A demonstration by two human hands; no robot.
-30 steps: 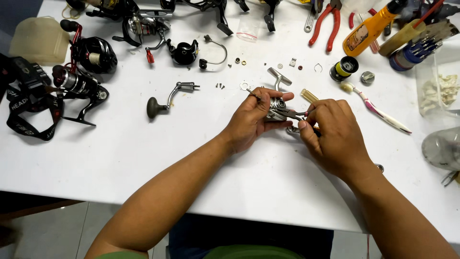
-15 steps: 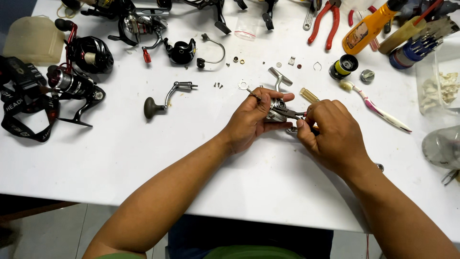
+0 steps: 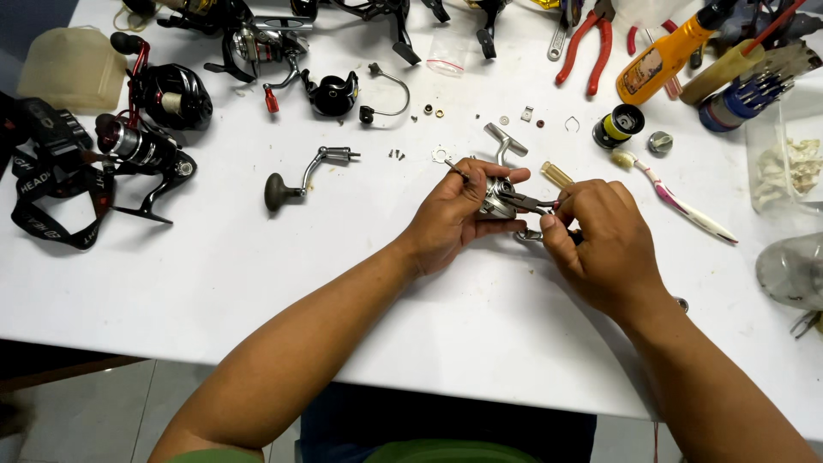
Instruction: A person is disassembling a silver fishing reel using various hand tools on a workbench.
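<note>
Head view shows the left hand (image 3: 454, 214) gripping a small silver metal fishing-reel body (image 3: 497, 195) above the white desk (image 3: 257, 283), while the right hand (image 3: 600, 244) pinches a thin dark tool (image 3: 527, 202) into it, a mid-disassembly step likely needing steady, fine pressure next.

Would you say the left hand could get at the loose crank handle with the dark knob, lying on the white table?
Probably yes: bare table separates the loose crank handle with the dark knob from the left hand, but that hand now holds a small silver reel body.

Glossy silver metal reel body (image 3: 497, 195), matt white smooth table (image 3: 343, 283), shiny black plastic-knobbed metal crank handle (image 3: 300, 176).
</note>
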